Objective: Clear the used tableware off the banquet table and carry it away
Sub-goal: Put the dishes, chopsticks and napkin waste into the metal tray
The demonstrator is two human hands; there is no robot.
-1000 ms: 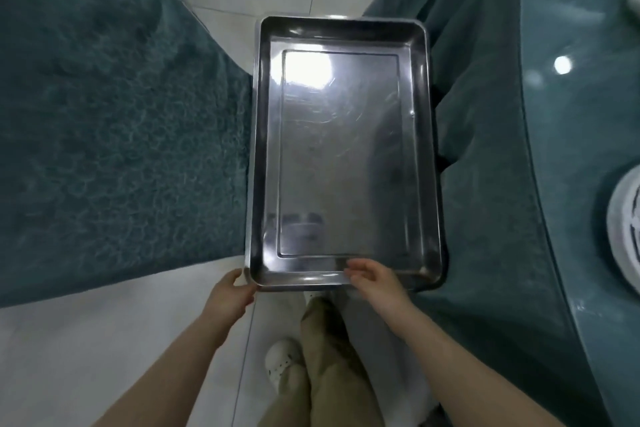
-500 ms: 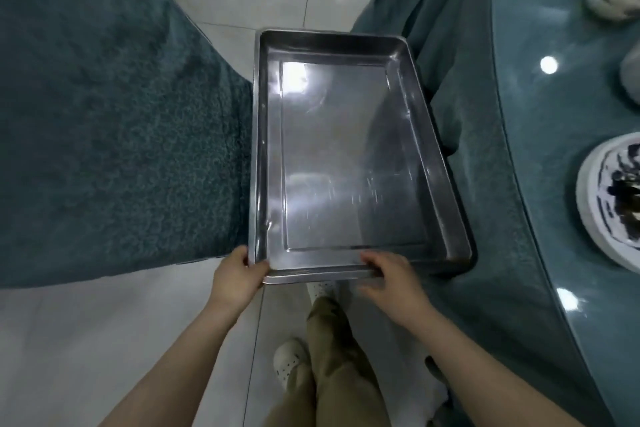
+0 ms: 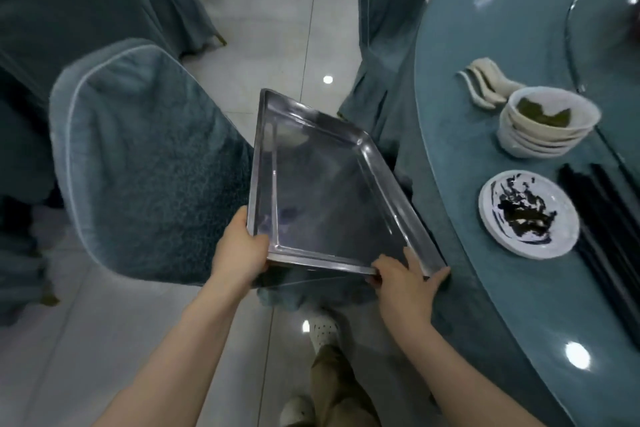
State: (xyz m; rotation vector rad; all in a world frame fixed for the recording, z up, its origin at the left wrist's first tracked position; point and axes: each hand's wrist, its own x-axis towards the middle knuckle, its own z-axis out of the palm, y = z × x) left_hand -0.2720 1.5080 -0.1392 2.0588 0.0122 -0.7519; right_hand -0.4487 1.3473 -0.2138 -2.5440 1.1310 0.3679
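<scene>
I hold an empty steel tray (image 3: pixel 388 180) out in front of me, between a covered chair and the round table. My left hand (image 3: pixel 242 246) grips its near left corner and my right hand (image 3: pixel 403 279) grips its near right corner. On the table (image 3: pixel 467 108) to the right lie a stack of white plates (image 3: pixel 498 236) with dark food scraps, a stack of white bowls (image 3: pixel 547 130) with green leaves in the top one, several white spoons (image 3: pixel 485 82) and black chopsticks (image 3: pixel 609 218).
A chair in a teal cover (image 3: pixel 138 163) stands close on the left. Another covered chair (image 3: pixel 384 28) stands ahead against the table's edge. More draped chairs fill the far left and back. Pale floor tiles (image 3: pixel 277 31) run between them.
My view has swung up and to the right, and the tray has turned with it. The table's plates, bowls, spoons and chopsticks have come into sight. Both hands keep hold of the tray's near corners.
</scene>
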